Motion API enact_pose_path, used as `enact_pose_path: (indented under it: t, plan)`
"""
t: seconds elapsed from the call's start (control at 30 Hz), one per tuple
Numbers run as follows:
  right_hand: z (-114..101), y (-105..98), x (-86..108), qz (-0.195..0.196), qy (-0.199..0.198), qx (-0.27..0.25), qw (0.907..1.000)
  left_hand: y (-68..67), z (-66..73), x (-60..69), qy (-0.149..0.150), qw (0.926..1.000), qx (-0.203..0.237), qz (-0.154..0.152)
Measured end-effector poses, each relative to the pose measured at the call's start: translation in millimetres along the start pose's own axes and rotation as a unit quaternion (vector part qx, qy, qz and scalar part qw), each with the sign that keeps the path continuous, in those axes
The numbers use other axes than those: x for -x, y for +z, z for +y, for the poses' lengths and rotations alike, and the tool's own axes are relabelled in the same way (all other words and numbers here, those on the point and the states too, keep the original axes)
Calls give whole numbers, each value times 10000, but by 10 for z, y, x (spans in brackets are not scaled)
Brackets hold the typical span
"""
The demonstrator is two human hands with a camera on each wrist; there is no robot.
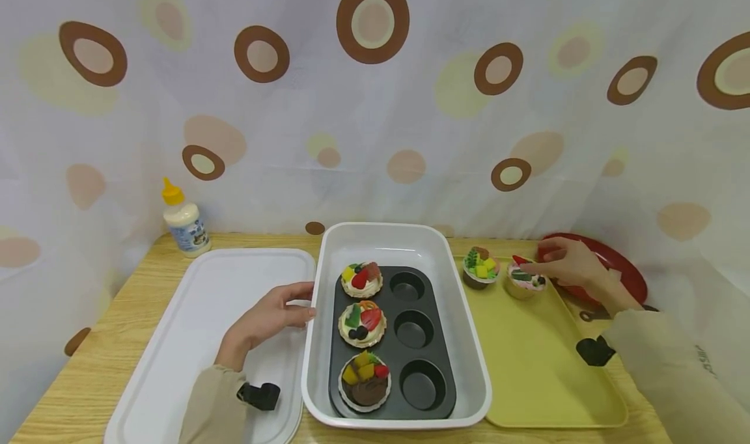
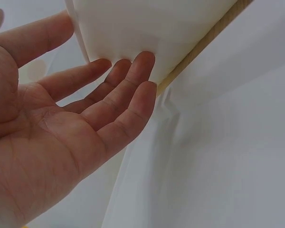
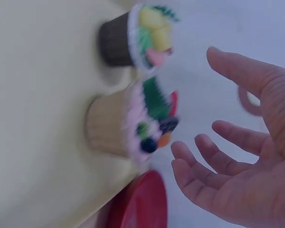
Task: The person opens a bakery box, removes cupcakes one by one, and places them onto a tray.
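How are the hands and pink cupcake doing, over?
Left hand touching white tub. Right hand empty, near pink cupcake, nothing between. Cupcake upright on yellow tray.

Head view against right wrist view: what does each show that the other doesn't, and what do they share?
Only the head view shows the left hand, the white tub, the muffin pan, three tarts and the yellow-capped bottle.

Only the right wrist view shows the palm side of the right hand.

Both show that hand near the pink-topped cupcake, the dark-based cupcake and the red dish.
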State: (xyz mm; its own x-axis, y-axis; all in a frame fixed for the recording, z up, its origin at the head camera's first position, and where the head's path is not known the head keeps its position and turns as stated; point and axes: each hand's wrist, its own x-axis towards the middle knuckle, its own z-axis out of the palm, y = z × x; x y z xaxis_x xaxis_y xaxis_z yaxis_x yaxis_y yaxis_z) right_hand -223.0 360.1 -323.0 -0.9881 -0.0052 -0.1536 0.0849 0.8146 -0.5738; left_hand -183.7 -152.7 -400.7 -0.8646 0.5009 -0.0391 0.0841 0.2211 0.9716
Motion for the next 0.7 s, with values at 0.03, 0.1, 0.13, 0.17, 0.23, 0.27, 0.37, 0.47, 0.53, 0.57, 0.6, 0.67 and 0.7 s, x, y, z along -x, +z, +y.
enact_pose_path:
  t: [0.03,0.1,0.13,0.17,0.23,0.27,0.37,0.47,0.53,0.57,0.6,0.67,0.7]
  plan:
    - [-51,-12,5,-17,-32,-97,9999,-2,0,-1,-4,10000,-4,-3]
    - [-153,-29,11,-143,-114,-317,9993,-5,1,-2,-5,10000,7,-8]
    - [-207,-31,16,-218,-172,-389,9989,-6,2,-1,-2,10000,10,-10]
    - [-261,-29,19,-268,-234,-405,9985,-6,2,-1,1,10000,10,-12]
    - [-371,-12,19,-364,-414,-503,9972,-10,5,-3,12,10000,2,0]
    - [-423,5,16,-419,-473,-583,9963,-12,8,-5,23,10000,-4,4]
    - [-561,87,8,-550,-631,-801,9933,-17,15,-10,34,10000,-34,28]
    - [-666,219,3,-717,-736,-1162,9879,-15,10,-6,3,10000,-22,45]
    - [-735,331,9,-833,-830,-1429,9827,-12,2,0,-21,10000,12,42]
    - [-774,389,15,-889,-845,-1564,9801,-10,-2,3,-31,10000,17,42]
    - [-813,444,19,-944,-869,-1696,9771,-9,-6,3,-40,10000,17,38]
    - [-896,548,21,-1033,-914,-1947,9711,-10,-12,-3,-31,10000,3,22]
    - [-940,595,18,-1056,-945,-2044,9686,-11,-12,-7,-24,10000,-15,25]
